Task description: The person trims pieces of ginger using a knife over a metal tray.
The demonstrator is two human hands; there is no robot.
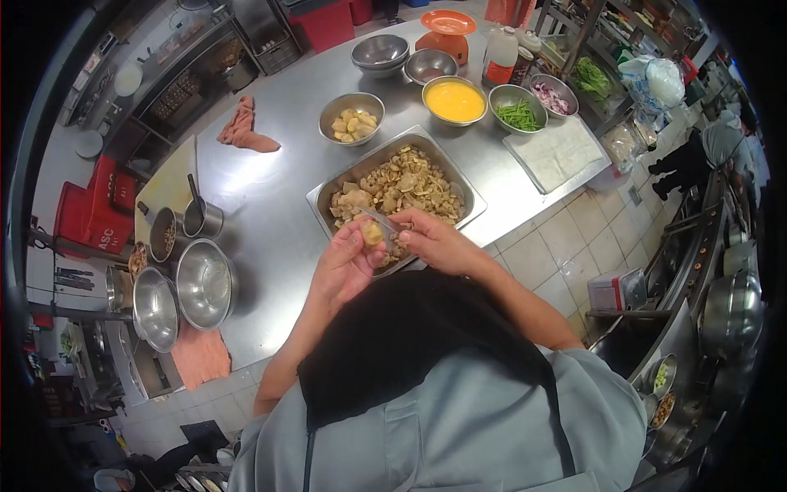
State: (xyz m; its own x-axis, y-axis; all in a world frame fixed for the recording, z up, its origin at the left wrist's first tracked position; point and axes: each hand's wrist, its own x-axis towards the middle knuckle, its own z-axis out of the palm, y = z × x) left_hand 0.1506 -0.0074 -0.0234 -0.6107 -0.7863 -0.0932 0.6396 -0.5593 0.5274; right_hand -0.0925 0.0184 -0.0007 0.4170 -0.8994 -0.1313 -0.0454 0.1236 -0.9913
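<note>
The right hand (432,242) hides the handle of the knife (378,218). The left hand (337,259) partly covers the metal tray (477,202). The bottle (499,59)'s label is too small to read; the top edge cuts off a red bin (321,26).

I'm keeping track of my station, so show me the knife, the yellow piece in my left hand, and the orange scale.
Knife (378,217): head view, on its blade.
Yellow piece (372,234): head view, on its exposed surface.
Orange scale (443,47): head view, on its body below the pan.
</note>
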